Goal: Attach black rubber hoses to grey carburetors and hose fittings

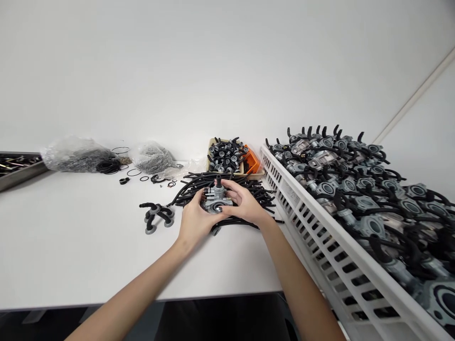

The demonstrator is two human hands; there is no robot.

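Both hands grip a grey metal carburetor (215, 199) above the front middle of the white table. My left hand (196, 216) wraps its left side, with the thumb near the round bore. From the right, my right hand (245, 202) closes on it, fingers behind and thumb in front. A black rubber cap with a stub (218, 181) stands up from the top of the carburetor. Behind and under the hands lies a heap of black rubber hoses (199, 183). Several black elbow tubes with grey round ends (156, 215) rest left of my left hand.
A white slotted crate (305, 203) full of carburetors with hoses borders the right side. At the back are a tray of black caps (225, 155), an orange bin (253, 161) and clear bags of small parts (80, 155). A metal tray (24, 171) stands far left; black rings (133, 172) lie about.
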